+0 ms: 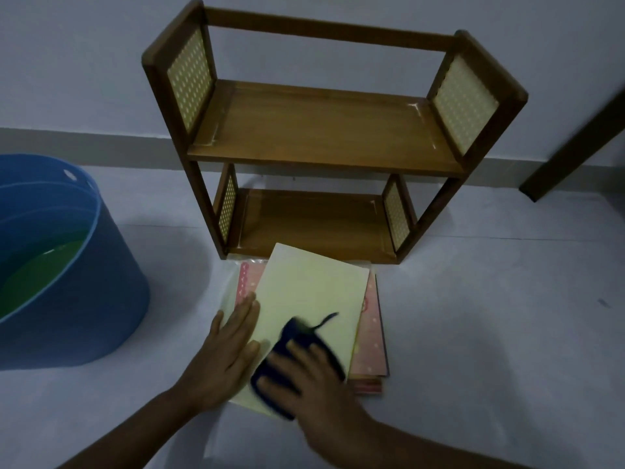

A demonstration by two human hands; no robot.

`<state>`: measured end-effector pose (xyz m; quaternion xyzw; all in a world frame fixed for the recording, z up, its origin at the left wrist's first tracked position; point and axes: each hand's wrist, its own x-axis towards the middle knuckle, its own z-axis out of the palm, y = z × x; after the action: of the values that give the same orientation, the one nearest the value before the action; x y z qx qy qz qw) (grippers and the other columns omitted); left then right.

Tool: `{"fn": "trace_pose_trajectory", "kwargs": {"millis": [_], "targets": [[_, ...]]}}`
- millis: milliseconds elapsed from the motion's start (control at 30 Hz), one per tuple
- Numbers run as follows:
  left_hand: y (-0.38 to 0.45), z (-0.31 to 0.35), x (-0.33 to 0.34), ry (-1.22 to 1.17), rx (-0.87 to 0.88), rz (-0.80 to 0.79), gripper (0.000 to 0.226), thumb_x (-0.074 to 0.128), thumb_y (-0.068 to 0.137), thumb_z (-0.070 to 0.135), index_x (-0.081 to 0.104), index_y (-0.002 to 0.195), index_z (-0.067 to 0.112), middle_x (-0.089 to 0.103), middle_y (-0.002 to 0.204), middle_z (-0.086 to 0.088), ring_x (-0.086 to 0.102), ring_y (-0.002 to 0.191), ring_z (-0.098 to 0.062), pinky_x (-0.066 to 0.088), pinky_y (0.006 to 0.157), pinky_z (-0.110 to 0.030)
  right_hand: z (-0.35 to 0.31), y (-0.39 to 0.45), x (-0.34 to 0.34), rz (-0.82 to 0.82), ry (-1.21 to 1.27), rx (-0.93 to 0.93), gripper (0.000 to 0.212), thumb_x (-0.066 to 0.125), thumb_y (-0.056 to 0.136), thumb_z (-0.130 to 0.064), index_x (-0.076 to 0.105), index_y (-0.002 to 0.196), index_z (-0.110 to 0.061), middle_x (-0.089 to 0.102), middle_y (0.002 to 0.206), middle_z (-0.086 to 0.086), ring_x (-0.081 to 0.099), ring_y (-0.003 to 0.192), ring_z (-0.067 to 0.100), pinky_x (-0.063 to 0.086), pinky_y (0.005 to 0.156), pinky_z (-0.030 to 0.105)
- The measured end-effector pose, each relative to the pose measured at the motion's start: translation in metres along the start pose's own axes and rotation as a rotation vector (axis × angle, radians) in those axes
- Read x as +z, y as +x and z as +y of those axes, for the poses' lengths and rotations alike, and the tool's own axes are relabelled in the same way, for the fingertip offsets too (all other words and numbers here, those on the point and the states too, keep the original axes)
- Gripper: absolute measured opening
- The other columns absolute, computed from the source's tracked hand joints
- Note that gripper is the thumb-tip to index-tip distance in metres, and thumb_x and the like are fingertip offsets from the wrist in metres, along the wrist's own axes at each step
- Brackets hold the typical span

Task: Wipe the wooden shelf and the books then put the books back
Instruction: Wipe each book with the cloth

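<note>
My right hand [304, 377] presses a dark blue cloth [297, 353] flat on the top book, fingers spread over it, while my left hand [230, 353] lies open and flat on that book's left edge to steady it.

The top book [304, 309] is pale yellow, plain-covered and thin, lying skewed on a small stack of pink patterned books [370, 353]. I judge it light, fairly stiff and smooth enough to slide under the cloth, so I would hold it by pressing near an edge. The stack sits on the floor just in front of the wooden shelf [321, 130], whose two brown boards stand bare between dotted cream side panels, against the wall. A blue tub [101, 299] stands well left of the shelf.
</note>
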<state>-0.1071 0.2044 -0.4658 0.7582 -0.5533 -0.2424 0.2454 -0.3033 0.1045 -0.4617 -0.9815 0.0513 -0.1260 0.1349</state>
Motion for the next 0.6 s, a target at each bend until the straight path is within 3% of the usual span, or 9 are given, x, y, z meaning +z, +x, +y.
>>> {"fn": "trace_pose_trajectory", "kwargs": {"millis": [67,133,267,333,400,500,567,600], "targets": [[0.0,-0.001,0.001,-0.034,-0.011,0.002,0.075,-0.003,0.086,0.072,-0.005,0.149,0.031,-0.013,0.158,0.018,-0.011,0.145,0.002,-0.016,0.116,-0.021,0.004,0.014,-0.011,-0.133,-0.005,-0.173,0.037,0.037,0.1,-0.024,0.041,0.136,-0.031,0.048,0.143,0.0,0.046,0.13,0.029,0.037,0.107,0.048],[0.001,-0.002,0.003,-0.064,-0.02,-0.006,0.075,-0.003,0.085,0.075,-0.005,0.148,0.034,-0.013,0.158,0.019,-0.011,0.145,0.003,-0.014,0.117,-0.023,0.039,0.04,-0.02,-0.117,-0.084,-0.199,0.047,0.046,0.093,-0.012,0.041,0.137,-0.025,0.048,0.141,0.007,0.045,0.127,0.03,0.039,0.104,0.046],[0.001,0.001,0.004,-0.058,-0.048,-0.032,0.079,-0.005,0.078,0.08,-0.014,0.144,0.037,-0.019,0.155,0.021,-0.017,0.142,0.006,-0.014,0.117,-0.028,0.106,0.086,-0.033,0.032,0.0,0.451,0.062,0.058,0.082,0.001,0.044,0.139,-0.02,0.043,0.145,0.008,0.037,0.133,0.032,0.034,0.108,0.049],[0.002,-0.001,0.004,-0.08,-0.045,-0.047,0.082,-0.007,0.076,0.082,-0.015,0.144,0.036,-0.02,0.155,0.021,-0.018,0.142,0.006,-0.015,0.117,-0.029,0.092,0.091,-0.031,0.064,-0.009,0.524,0.065,0.06,0.081,0.001,0.043,0.14,-0.02,0.041,0.146,0.007,0.035,0.134,0.032,0.031,0.111,0.048],[0.003,-0.007,0.005,-0.153,-0.037,-0.047,0.084,-0.006,0.077,0.082,-0.01,0.146,0.035,-0.019,0.155,0.024,-0.015,0.143,0.006,-0.015,0.118,-0.029,0.053,0.08,-0.02,0.052,-0.03,0.398,0.068,0.061,0.078,-0.001,0.042,0.14,-0.02,0.042,0.145,0.008,0.039,0.132,0.033,0.035,0.107,0.052],[0.004,-0.014,0.01,-0.158,-0.017,-0.025,0.081,-0.008,0.08,0.078,-0.005,0.148,0.033,-0.02,0.152,0.033,-0.013,0.143,0.006,-0.02,0.113,-0.017,-0.013,0.042,-0.007,-0.035,0.028,0.127,0.052,0.047,0.084,-0.019,0.043,0.136,-0.026,0.046,0.142,0.004,0.045,0.129,0.033,0.037,0.105,0.054],[0.004,-0.016,0.012,-0.13,-0.003,-0.016,0.08,-0.01,0.082,0.075,-0.005,0.148,0.031,-0.022,0.152,0.032,-0.014,0.144,0.005,-0.019,0.115,-0.021,-0.008,0.026,-0.012,-0.147,0.041,-0.012,0.049,0.04,0.09,-0.02,0.039,0.138,-0.028,0.043,0.144,0.004,0.042,0.131,0.032,0.032,0.107,0.048],[0.005,-0.015,0.012,-0.14,-0.013,-0.017,0.08,-0.01,0.081,0.076,-0.005,0.147,0.033,-0.021,0.152,0.032,-0.014,0.143,0.006,-0.017,0.116,-0.024,0.008,0.025,-0.015,-0.123,-0.015,-0.038,0.05,0.041,0.09,-0.016,0.039,0.139,-0.027,0.044,0.144,0.005,0.042,0.131,0.031,0.033,0.107,0.045]]}}
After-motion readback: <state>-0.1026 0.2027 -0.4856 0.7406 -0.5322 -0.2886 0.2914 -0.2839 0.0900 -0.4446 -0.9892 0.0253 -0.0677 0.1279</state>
